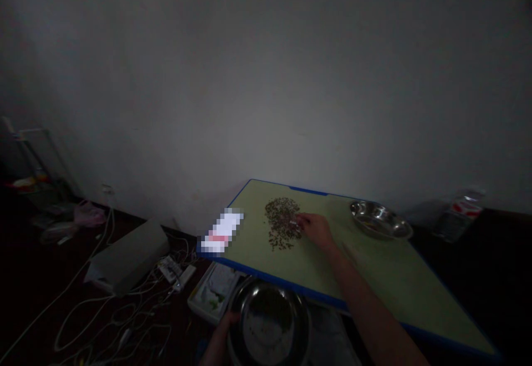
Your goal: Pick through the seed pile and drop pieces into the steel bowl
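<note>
Small dark bits [279, 219], perhaps seeds or dried grains, lie spread in a loose patch on the pale green board [253, 255] with its blue edge. At the patch's right side is my right hand [313, 227], its fingers pinched together. A small pale thing shows at the fingertips, too small to name. Below the board's front edge, my left hand [226, 324] grips the left rim of a steel bowl [268, 316]; most of its fingers are hidden. Dark contents show inside that bowl.
A second steel bowl [380, 220] stands at the board's right back. On the left lies a bright pixelated rectangle [222, 232]. A white tray [211, 291] sits under the board. Cables [120, 321] and a box [128, 255] cover floor to the left; a large bottle [459, 214] stands right.
</note>
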Demonstrator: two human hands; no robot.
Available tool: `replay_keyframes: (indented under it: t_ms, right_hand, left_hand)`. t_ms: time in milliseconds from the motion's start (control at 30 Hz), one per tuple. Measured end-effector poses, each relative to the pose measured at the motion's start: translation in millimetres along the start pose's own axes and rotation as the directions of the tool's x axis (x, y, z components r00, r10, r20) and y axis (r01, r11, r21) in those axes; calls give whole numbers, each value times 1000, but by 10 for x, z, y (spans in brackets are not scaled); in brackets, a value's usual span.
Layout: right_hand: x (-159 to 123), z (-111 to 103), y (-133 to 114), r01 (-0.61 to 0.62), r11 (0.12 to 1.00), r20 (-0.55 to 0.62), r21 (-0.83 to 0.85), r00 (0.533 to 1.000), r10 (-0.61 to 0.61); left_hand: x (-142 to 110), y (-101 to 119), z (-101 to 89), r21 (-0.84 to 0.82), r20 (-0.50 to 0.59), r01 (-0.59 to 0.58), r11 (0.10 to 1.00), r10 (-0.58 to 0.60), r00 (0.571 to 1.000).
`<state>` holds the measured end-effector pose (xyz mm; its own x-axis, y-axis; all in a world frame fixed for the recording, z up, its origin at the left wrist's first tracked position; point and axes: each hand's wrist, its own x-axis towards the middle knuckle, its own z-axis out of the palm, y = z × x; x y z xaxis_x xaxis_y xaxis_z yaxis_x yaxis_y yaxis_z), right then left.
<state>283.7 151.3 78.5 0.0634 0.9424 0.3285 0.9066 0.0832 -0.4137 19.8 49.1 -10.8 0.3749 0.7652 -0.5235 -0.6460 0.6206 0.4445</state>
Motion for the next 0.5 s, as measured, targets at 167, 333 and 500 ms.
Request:
replay_keyframes:
  t_ms: [167, 333, 500]
  right_hand:
    - [-18, -51, -19, 47, 996, 30, 82, 998, -50]
    - [-25, -32, -19, 68, 993, 51, 96, 996, -73]
    - [-31, -30, -33, 45, 980, 81, 195, 995, -62]
  left_hand:
    - [-30, -9, -22, 14, -38, -15, 1000, 16, 999]
    - [32, -20, -74, 39, -87, -33, 999, 36, 996]
    - [53, -22, -140, 102, -127, -33, 994, 46, 991]
